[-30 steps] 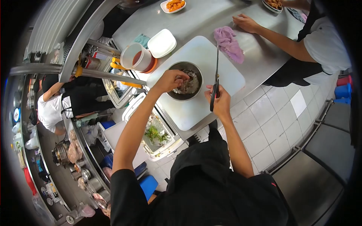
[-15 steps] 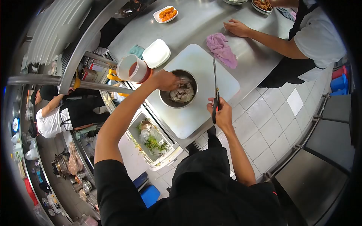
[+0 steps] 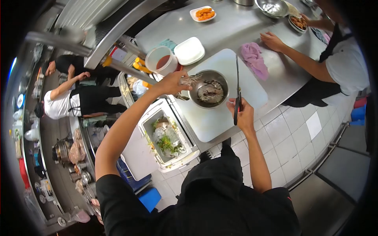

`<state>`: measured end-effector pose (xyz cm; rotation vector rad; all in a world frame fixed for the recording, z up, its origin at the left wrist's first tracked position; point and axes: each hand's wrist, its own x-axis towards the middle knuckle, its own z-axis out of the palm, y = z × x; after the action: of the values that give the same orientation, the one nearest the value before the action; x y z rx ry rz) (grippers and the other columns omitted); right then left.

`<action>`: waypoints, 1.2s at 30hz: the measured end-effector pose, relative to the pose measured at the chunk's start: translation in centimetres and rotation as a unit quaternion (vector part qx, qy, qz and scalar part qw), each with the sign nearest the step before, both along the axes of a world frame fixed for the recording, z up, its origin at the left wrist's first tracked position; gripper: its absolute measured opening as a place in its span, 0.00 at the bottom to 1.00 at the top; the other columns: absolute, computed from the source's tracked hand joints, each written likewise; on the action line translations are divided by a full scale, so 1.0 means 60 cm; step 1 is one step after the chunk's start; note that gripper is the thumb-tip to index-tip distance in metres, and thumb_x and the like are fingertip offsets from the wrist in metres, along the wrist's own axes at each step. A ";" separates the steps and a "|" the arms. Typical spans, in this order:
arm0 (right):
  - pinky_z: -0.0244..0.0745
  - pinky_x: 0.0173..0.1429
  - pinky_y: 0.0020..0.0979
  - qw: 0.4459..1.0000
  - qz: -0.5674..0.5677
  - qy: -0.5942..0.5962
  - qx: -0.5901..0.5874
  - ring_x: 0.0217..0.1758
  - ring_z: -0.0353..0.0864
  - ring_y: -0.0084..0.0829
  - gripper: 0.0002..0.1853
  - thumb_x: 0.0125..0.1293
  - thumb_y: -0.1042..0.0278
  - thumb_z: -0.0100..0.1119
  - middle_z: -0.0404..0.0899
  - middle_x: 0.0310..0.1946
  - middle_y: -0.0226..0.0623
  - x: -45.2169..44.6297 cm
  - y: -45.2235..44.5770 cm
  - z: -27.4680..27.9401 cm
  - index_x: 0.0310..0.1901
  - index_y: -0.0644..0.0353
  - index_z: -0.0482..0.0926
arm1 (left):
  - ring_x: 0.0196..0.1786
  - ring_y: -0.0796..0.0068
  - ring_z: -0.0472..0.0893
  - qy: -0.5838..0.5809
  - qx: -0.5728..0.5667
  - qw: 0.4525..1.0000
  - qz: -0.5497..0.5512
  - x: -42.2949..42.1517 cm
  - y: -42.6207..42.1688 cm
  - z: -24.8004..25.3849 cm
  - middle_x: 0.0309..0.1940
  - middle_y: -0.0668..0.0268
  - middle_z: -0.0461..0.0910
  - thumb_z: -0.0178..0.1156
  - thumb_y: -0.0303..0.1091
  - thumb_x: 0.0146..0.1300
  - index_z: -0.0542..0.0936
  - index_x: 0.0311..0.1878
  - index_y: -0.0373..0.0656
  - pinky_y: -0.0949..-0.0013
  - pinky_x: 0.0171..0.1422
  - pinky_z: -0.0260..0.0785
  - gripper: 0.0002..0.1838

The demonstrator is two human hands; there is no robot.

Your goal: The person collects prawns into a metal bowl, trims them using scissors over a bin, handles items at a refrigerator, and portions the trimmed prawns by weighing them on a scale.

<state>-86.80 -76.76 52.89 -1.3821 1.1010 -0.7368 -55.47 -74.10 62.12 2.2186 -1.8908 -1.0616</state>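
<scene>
My left hand (image 3: pixel 173 83) is closed around a raw grey prawn (image 3: pixel 189 80) with long whiskers, at the left rim of a round metal bowl (image 3: pixel 226 94). More grey prawns (image 3: pixel 210 93) lie inside that bowl, which stands on a white cutting board (image 3: pixel 236 118). Black-handled scissors (image 3: pixel 238 84) are gripped in my right hand (image 3: pixel 246 115), to the right of the bowl, their long blades pointing away from me. A second greyish piece shows just below my left hand; what it is I cannot tell.
Beyond the board are a tub of red liquid (image 3: pixel 162 59), white plates (image 3: pixel 189 50), a pink cloth (image 3: pixel 254 59) and a dish of orange food (image 3: pixel 203 14). An open white bin (image 3: pixel 189 152) holds scraps. A co-worker's hand (image 3: pixel 272 41) rests on the counter at right.
My left hand has come up out of the bowl with a prawn and moved to its left rim. The scissors stay in my right hand. The whole view has shifted a little.
</scene>
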 end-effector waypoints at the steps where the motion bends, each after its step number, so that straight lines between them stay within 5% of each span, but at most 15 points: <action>1: 0.76 0.40 0.25 1.000 0.021 0.010 -0.020 0.33 0.78 0.19 0.11 0.63 0.69 0.70 0.85 0.39 0.36 0.006 0.000 -0.004 0.38 0.64 0.76 | 0.42 0.67 0.80 0.010 -0.038 0.999 -0.013 0.002 0.023 0.023 0.37 0.57 0.81 0.69 0.53 0.60 0.74 0.53 0.38 0.65 0.48 0.71 0.30; 4: 0.73 0.38 0.28 0.989 0.104 0.019 -0.102 0.28 0.73 0.24 0.20 0.59 0.60 0.74 0.79 0.25 0.33 0.020 -0.005 0.041 0.41 0.67 0.78 | 0.50 0.68 0.76 0.071 -0.048 0.996 0.023 0.003 0.101 0.107 0.45 0.59 0.78 0.66 0.54 0.63 0.74 0.56 0.38 0.67 0.58 0.66 0.30; 6: 0.75 0.41 0.30 0.970 0.176 0.088 -0.146 0.31 0.77 0.30 0.24 0.56 0.55 0.76 0.80 0.28 0.38 0.034 -0.009 0.111 0.40 0.67 0.76 | 0.49 0.70 0.74 0.183 0.015 0.975 0.126 0.024 0.166 0.145 0.44 0.63 0.77 0.61 0.51 0.69 0.73 0.57 0.39 0.68 0.59 0.65 0.26; 8: 0.76 0.43 0.35 0.946 0.248 0.132 -0.163 0.35 0.81 0.37 0.28 0.53 0.52 0.77 0.81 0.32 0.42 0.068 -0.003 0.151 0.42 0.68 0.76 | 0.49 0.75 0.73 0.178 -0.033 0.966 0.187 0.082 0.240 0.123 0.45 0.66 0.75 0.57 0.44 0.73 0.73 0.58 0.38 0.71 0.60 0.63 0.20; 11: 0.75 0.51 0.41 0.896 0.350 0.171 -0.213 0.46 0.81 0.46 0.34 0.52 0.45 0.76 0.80 0.42 0.49 0.121 0.016 0.180 0.45 0.70 0.73 | 0.40 0.82 0.76 0.045 -0.060 0.985 0.154 0.066 0.319 0.233 0.33 0.67 0.79 0.58 0.35 0.72 0.75 0.56 0.34 0.73 0.49 0.69 0.16; 16: 0.70 0.59 0.45 0.773 0.493 0.255 -0.307 0.54 0.76 0.53 0.45 0.50 0.31 0.70 0.76 0.47 0.56 0.216 0.048 0.231 0.49 0.71 0.71 | 0.35 0.78 0.82 -0.062 -0.213 0.950 0.218 0.113 0.441 0.260 0.34 0.60 0.86 0.68 0.32 0.62 0.80 0.49 0.34 0.71 0.41 0.73 0.15; 17: 0.68 0.59 0.43 0.758 0.494 0.244 -0.350 0.54 0.74 0.51 0.41 0.51 0.36 0.72 0.75 0.46 0.52 0.237 0.052 0.213 0.50 0.67 0.71 | 0.35 0.76 0.82 -0.059 -0.230 0.948 0.213 0.119 0.457 0.263 0.34 0.60 0.85 0.69 0.32 0.61 0.81 0.48 0.34 0.70 0.41 0.73 0.15; 21: 0.69 0.58 0.44 0.732 0.511 0.182 -0.412 0.53 0.75 0.51 0.43 0.47 0.32 0.72 0.75 0.46 0.52 0.310 0.095 0.247 0.48 0.67 0.72 | 0.38 0.64 0.86 -0.049 -0.225 0.952 0.203 0.134 0.504 0.273 0.34 0.55 0.86 0.66 0.32 0.63 0.80 0.49 0.34 0.65 0.46 0.74 0.15; 28: 0.73 0.54 0.45 0.686 0.553 0.208 -0.425 0.51 0.78 0.52 0.46 0.46 0.24 0.68 0.77 0.43 0.54 0.368 0.133 0.281 0.45 0.68 0.75 | 0.39 0.62 0.86 -0.028 -0.240 0.954 0.178 0.152 0.535 0.255 0.35 0.54 0.86 0.63 0.28 0.64 0.80 0.48 0.34 0.63 0.46 0.75 0.12; 36: 0.73 0.42 0.46 0.672 0.525 0.203 -0.482 0.36 0.79 0.51 0.41 0.49 0.25 0.66 0.78 0.29 0.51 0.367 0.138 0.282 0.31 0.68 0.77 | 0.40 0.60 0.84 -0.034 -0.296 0.941 0.163 0.160 0.530 0.213 0.39 0.55 0.84 0.65 0.29 0.62 0.82 0.49 0.38 0.63 0.48 0.75 0.12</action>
<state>-64.78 -68.50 69.80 -2.7951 -0.0814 -0.0462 -45.84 -42.30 74.90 2.1013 -1.5093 -0.3071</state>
